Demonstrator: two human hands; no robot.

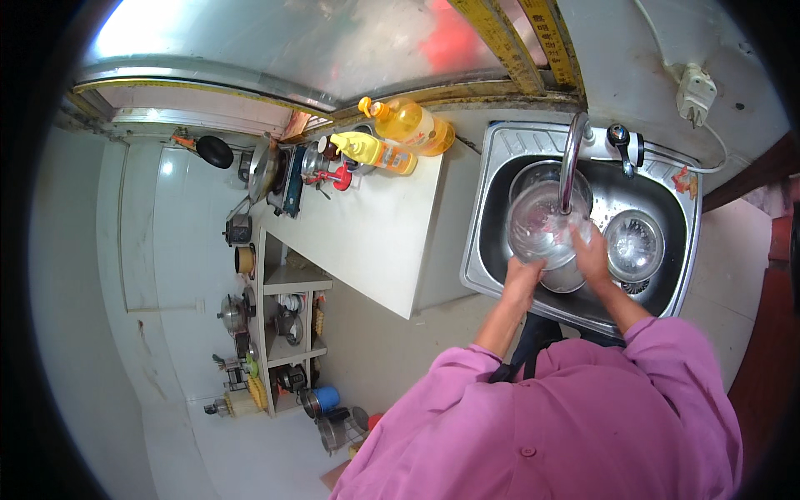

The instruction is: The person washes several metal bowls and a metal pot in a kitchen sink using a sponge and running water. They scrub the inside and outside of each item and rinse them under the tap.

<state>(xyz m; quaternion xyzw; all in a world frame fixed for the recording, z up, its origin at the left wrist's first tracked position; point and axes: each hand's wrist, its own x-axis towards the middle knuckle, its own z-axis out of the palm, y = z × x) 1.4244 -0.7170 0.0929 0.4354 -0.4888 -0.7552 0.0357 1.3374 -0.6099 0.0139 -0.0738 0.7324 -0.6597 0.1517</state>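
Under the curved metal faucet (572, 156), my left hand (527, 275) grips the near rim of a clear round bowl (531, 225), which is tilted over the stainless steel sink (473, 250). My right hand (587, 247) is at the bowl's right side, blurred, with a whitish, translucent thing at its fingers; whether that is a cloth or splashing water I cannot tell. Beneath and behind the bowl lie other round vessels, partly hidden. A second clear glass bowl (634, 245) rests in the sink to the right, beside the drain (635, 287).
Left of the sink stands a white counter (375, 237) with a large orange pump bottle (415, 128), a yellow bottle (375, 153) and a gas stove (290, 181). The faucet lever (619, 140) is behind the sink. A power plug (695, 94) hangs on the wall; shelves (290, 287) hold cookware.
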